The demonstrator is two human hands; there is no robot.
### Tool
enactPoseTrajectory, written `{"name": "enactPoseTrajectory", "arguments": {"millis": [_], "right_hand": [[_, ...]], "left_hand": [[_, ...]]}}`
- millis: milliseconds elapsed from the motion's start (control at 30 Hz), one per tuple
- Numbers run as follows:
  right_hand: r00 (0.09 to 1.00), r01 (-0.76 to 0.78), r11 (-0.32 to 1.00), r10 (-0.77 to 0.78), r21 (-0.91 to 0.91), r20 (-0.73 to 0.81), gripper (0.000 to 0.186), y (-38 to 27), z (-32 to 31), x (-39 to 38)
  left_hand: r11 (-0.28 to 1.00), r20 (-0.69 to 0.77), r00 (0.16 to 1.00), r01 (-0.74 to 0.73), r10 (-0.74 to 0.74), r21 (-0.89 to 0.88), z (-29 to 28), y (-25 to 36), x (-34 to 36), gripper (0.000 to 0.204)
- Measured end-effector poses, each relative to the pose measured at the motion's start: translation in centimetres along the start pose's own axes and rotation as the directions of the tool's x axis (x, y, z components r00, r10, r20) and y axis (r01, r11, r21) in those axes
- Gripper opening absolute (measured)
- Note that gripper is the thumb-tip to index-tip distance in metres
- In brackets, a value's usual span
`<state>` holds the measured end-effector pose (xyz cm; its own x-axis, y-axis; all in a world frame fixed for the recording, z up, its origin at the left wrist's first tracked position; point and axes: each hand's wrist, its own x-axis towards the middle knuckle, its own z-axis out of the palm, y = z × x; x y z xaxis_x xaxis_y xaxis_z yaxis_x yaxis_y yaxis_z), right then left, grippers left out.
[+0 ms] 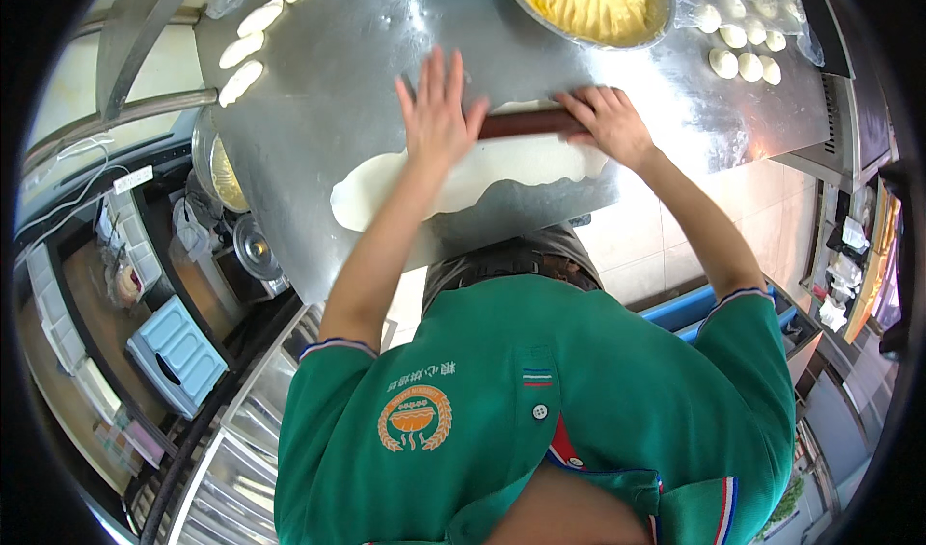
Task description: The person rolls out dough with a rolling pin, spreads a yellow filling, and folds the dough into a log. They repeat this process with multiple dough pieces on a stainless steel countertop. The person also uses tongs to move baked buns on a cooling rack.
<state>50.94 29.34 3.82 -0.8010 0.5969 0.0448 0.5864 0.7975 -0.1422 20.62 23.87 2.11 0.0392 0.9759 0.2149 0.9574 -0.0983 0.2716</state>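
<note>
A dark red-brown rolling pin (529,123) lies across a long, flat sheet of dough (482,171) with a wavy edge. My left hand (439,116) is at the pin's left end, its fingers stretched out and spread, the heel of the palm against the pin as far as I can see. Over the right end curves my right hand (610,125), thumb and fingers around the pin. The pin and fingertips are slightly blurred. Part of the dough is hidden beneath my left forearm and the pin.
The dough lies on a metal table (328,72). At its far side stands a metal bowl (666,14) of yellow filling. Several dough balls (749,66) sit far right, partly under plastic film (762,0). Elongated dough pieces (241,50) line the far left, above a pot lid (256,246).
</note>
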Motion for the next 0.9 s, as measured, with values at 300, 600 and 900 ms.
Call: {"name": "enactPoseTrajectory", "arguments": {"millis": [300, 600, 900], "right_hand": [[0.960, 0.220, 0.971, -0.233, 0.098, 0.154, 0.052, -8.2, 1.0, 5.3], [0.976, 0.192, 0.980, -0.196, 0.044, 0.096, 0.043, -10.5, 2.0, 11.7], [0.976, 0.181, 0.981, -0.188, 0.071, 0.110, 0.056, -18.7, 3.4, 17.5]], "left_hand": [[0.964, 0.230, 0.936, 0.256, -0.265, 0.068, -5.2, -3.3, -7.1, 0.076], [0.980, -0.083, 0.977, 0.198, -0.198, -0.004, -5.9, -10.0, -4.8, 0.072], [0.966, -0.029, 0.966, 0.257, -0.257, 0.005, -6.4, -18.4, -5.4, 0.071]]}}
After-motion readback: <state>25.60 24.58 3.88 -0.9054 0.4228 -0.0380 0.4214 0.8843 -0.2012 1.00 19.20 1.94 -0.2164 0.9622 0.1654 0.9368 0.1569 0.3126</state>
